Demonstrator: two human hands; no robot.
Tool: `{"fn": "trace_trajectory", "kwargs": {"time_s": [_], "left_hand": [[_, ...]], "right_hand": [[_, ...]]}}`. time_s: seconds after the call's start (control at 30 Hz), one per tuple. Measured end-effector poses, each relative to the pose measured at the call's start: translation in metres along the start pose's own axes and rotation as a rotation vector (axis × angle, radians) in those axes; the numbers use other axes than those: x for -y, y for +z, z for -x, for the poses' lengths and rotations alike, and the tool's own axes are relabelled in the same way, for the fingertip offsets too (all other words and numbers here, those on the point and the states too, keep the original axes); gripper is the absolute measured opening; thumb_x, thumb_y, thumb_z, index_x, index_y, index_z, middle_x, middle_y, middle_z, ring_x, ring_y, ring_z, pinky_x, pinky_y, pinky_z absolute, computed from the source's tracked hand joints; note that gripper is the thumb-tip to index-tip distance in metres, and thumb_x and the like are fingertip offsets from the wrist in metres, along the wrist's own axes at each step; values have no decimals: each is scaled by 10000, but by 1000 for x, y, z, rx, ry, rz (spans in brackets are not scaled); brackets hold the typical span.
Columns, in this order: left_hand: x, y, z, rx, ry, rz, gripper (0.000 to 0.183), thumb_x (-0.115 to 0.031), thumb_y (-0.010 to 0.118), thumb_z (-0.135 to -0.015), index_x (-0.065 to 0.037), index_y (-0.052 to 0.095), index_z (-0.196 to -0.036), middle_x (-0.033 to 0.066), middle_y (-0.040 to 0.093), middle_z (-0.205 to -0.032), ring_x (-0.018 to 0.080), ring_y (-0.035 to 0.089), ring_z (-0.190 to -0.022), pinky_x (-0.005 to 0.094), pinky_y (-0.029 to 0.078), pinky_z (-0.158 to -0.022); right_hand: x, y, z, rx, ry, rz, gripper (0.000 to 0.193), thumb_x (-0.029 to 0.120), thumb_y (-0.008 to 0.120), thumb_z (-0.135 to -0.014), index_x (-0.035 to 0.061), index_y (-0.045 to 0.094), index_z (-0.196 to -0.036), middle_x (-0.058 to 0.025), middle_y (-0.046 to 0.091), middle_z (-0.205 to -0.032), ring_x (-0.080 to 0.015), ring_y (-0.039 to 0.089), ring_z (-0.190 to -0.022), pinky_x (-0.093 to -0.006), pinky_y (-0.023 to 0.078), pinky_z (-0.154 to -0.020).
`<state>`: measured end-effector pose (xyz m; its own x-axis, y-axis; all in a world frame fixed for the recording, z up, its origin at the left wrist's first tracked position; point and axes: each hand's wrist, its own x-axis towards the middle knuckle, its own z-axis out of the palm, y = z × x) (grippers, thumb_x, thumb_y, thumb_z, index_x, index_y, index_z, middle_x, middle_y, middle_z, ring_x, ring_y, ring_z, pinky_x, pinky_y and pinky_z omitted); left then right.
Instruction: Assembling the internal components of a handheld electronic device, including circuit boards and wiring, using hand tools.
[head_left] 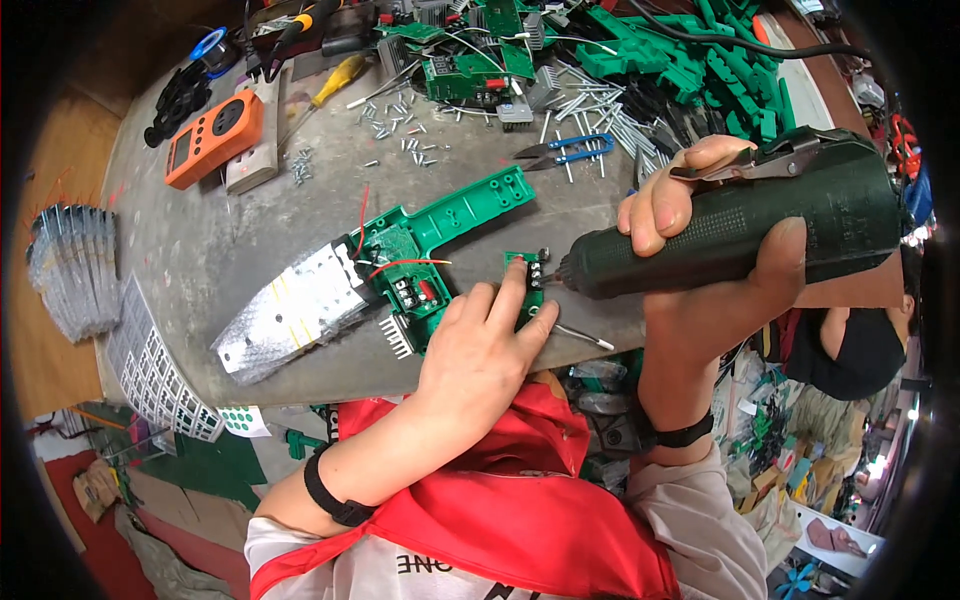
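My right hand [700, 318] grips a dark electric screwdriver [740, 225], its fingers over the top and thumb along the near side. The screwdriver lies nearly level, its bit pointing left at the black terminal block [536, 270] on a small green circuit board [538, 298]. My left hand [470, 345] holds that board against the table with index finger and thumb; the other fingers are bent. A lead with a white end [600, 344] sticks out beside it. Left of the board lies an open green plastic housing [465, 215] with a board and red wires, joined to a bubble-wrapped silver metal part [295, 310].
Behind lie blue-handled snips [583, 148], loose screws [415, 150], a yellow-handled screwdriver [340, 80] and an orange meter [213, 137]. Circuit boards [470, 70] and green plastic housings [640, 50] are heaped at the back. Wrapped parts [75, 265] stand at far left.
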<state>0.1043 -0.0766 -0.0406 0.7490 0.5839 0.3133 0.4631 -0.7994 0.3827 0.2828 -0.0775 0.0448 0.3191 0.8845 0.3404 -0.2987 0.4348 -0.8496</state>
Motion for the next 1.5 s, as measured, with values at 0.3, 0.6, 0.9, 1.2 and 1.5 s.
{"fn": "trace_trajectory", "kwargs": {"time_s": [0.3,0.6,0.9,1.2,1.5], "left_hand": [[-1,1,0,4,-1,-18,458,-158,719,-719,-187,673,-1173,179,507,-1313,269,554,-934,369,493,-783],[0,3,1,-18,-3,-13,430,-159,708,-733,-184,679,-1161,182,511,-1310,268,551,-920,364,498,-782],[1,5,1,-47,10,-7,412,-156,691,-748,-169,674,-1160,197,508,-1302,274,559,-935,370,499,-792],[0,4,2,-37,4,1,413,-162,698,-748,-166,679,-1160,191,502,-1310,273,555,-952,367,499,-801],[0,4,1,-48,16,11,433,-152,719,-724,-162,671,-1155,180,508,-1309,275,559,-953,369,502,-810]], "right_hand": [[-7,5,-4,55,47,-83,658,636,511,-859,8,496,-1056,-78,546,-735,-174,517,-605,-330,424,-658],[3,11,-7,-11,0,-24,693,664,496,-851,2,513,-1056,-68,533,-705,-178,505,-587,-328,424,-638],[6,9,-7,21,11,-18,742,657,474,-860,-31,519,-1134,-73,541,-712,-185,507,-598,-346,418,-657],[-5,7,-5,30,14,4,660,617,488,-873,-7,522,-1086,-84,538,-720,-186,506,-608,-324,428,-639],[13,13,-8,23,-2,7,733,635,495,-844,-40,528,-1126,-86,541,-704,-189,514,-607,-339,432,-646]]}}
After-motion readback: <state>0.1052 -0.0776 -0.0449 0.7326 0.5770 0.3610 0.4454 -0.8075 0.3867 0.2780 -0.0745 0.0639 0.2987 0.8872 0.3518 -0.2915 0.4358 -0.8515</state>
